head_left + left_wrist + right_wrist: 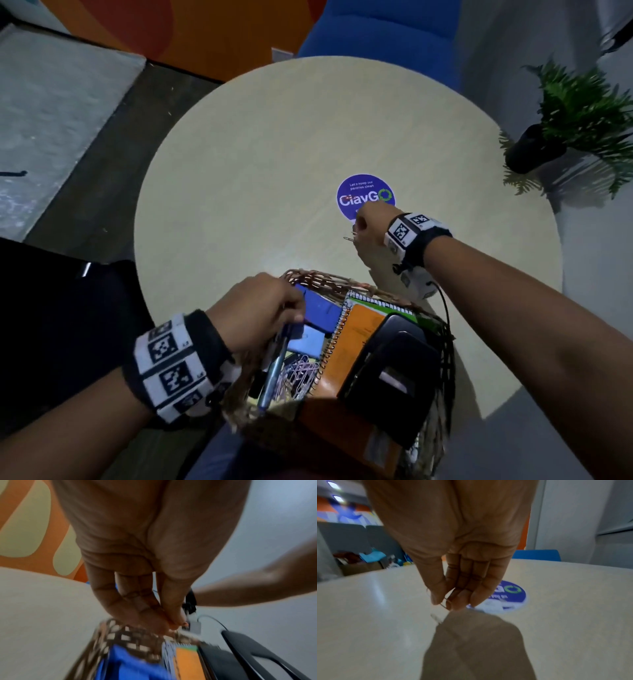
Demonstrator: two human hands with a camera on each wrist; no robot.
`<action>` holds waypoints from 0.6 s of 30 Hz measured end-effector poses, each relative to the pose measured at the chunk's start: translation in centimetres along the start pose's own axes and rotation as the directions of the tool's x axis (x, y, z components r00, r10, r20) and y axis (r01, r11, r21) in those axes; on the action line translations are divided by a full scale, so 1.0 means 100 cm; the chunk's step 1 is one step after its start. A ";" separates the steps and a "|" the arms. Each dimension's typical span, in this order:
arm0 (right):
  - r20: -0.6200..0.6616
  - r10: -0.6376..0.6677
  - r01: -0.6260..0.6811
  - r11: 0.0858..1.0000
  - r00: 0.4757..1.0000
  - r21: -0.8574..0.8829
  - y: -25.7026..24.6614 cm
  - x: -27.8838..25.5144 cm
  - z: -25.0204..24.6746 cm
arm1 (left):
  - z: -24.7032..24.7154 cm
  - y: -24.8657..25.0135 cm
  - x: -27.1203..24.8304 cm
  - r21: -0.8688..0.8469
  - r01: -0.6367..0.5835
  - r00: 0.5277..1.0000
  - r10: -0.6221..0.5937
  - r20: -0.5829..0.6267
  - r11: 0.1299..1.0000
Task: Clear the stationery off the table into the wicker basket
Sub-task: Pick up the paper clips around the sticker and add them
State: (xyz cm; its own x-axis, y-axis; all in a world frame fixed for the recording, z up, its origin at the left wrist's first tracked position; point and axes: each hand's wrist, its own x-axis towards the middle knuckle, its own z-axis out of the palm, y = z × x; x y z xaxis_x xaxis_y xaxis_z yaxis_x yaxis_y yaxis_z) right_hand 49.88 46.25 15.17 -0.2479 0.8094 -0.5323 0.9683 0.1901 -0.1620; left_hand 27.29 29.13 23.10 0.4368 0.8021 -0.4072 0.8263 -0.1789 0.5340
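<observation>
The wicker basket (318, 275) stands at the near edge of the round table (257, 171). It holds a blue pen (277, 363), pink paper clips (301, 373), blue pads (320, 308), an orange spiral notebook (356, 339) and a black hole punch (394, 370). My left hand (294, 308) is at the basket's far left rim; in the left wrist view its fingers (171, 626) pinch the wicker rim (130, 632). My right hand (358, 229) hovers just above the table beyond the basket, thumb and fingers pinching a thin wire paper clip (349, 238); the same paper clip (444, 605) shows in the right wrist view.
A round blue sticker (365, 197) lies flat on the table under the right hand. A blue chair (376, 27) stands behind the table, a potted plant (575, 113) to its right, a dark object (51, 325) to the left of the basket.
</observation>
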 end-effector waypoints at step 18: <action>0.210 -0.461 0.447 0.887 0.862 0.116 -0.075 -0.117 -0.025 | -0.017 -0.047 -0.015 -0.161 0.132 0.918 -0.182 -0.352 0.978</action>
State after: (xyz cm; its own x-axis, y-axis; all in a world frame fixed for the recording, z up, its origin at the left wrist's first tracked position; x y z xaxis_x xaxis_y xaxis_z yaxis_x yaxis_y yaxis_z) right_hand 45.62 36.78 24.68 -0.6668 0.4930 -0.5589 0.7449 0.4653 -0.4782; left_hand 22.11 29.76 22.45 0.1259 0.9696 -0.2100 0.8088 0.0223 0.5876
